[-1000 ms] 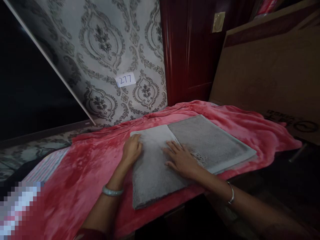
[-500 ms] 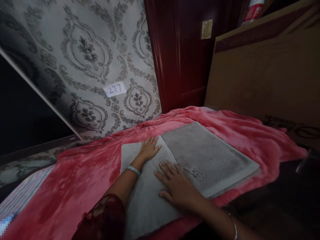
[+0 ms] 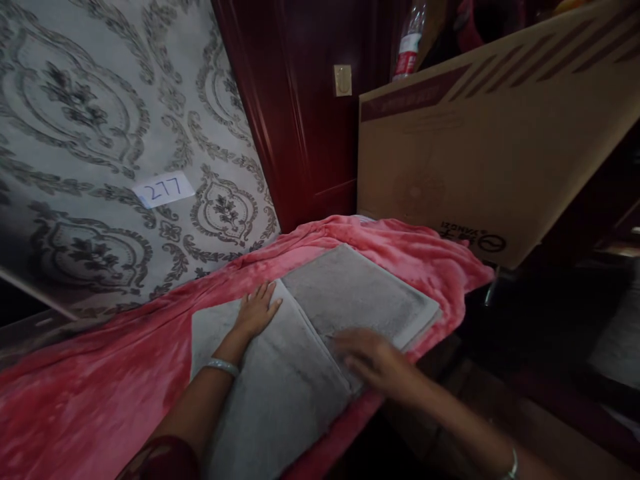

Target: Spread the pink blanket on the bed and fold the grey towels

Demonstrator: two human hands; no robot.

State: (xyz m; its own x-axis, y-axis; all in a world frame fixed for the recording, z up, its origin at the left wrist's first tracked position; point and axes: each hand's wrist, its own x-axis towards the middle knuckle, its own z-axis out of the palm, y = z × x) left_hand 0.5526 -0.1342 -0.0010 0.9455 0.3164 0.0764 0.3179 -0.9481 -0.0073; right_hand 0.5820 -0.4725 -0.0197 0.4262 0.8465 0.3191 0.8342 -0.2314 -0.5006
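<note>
The gray fuzzy mat [image 3: 280, 400] lies long from far to near on the pink blanket [image 3: 90, 393], with the left hand [image 3: 256, 311] flat and open on it, while the right hand [image 3: 373, 360] is too blurry to tell if its fingers hold anything.

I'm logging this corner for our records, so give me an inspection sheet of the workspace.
Surface: pink fleecy blanket, rumpled, spread over the top.
Job's things: grey cloth, lying on the blanket, its upper layer opened out along a fold.
Clutter: cardboard box leaning at the far right; plastic bottle with a red label behind it.
Grips: left hand flat on the cloth; right hand blurred over the cloth, contact unclear.
Cables: nothing seen.
Surroundings: patterned wallpaper with a "277" label; dark red door.
</note>
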